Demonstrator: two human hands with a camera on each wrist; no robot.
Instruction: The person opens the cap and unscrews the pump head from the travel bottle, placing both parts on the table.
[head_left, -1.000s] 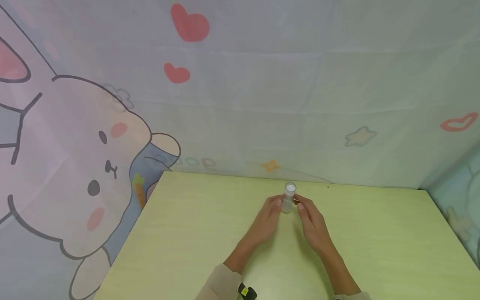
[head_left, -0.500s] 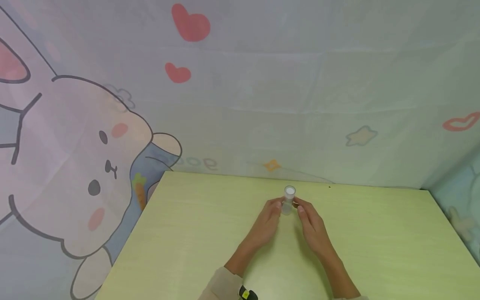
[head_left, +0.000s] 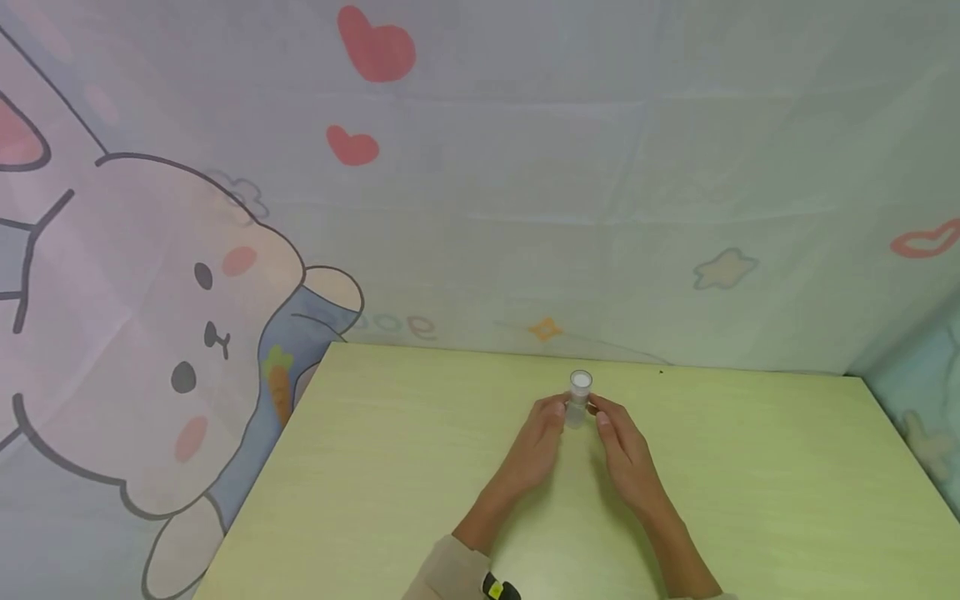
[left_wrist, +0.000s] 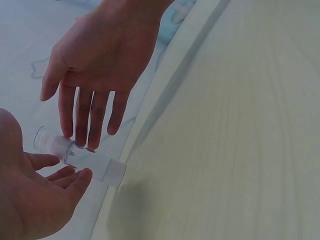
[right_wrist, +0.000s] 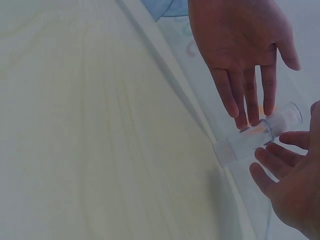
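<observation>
A slim clear bottle with whitish ends is held between the fingertips of both hands, roughly upright in the head view. My left hand touches it from the left, my right hand from the right, fingers extended and palms apart. In the left wrist view the bottle lies across the fingertips of the right hand, with the left hand below. The right wrist view shows the bottle between the left hand and the right hand. Its base appears raised off the table.
A pale yellow-green table lies beneath the hands. Behind it hangs a cloth printed with a rabbit, hearts and stars. A dark band with a yellow patch shows by the left sleeve. One tiny dark speck lies near the back edge.
The bottle has shifted slightly between the fingertips and looks a little more upright than a second ago. Both hands have stayed nearly in place, and the head view has moved very slightly.
</observation>
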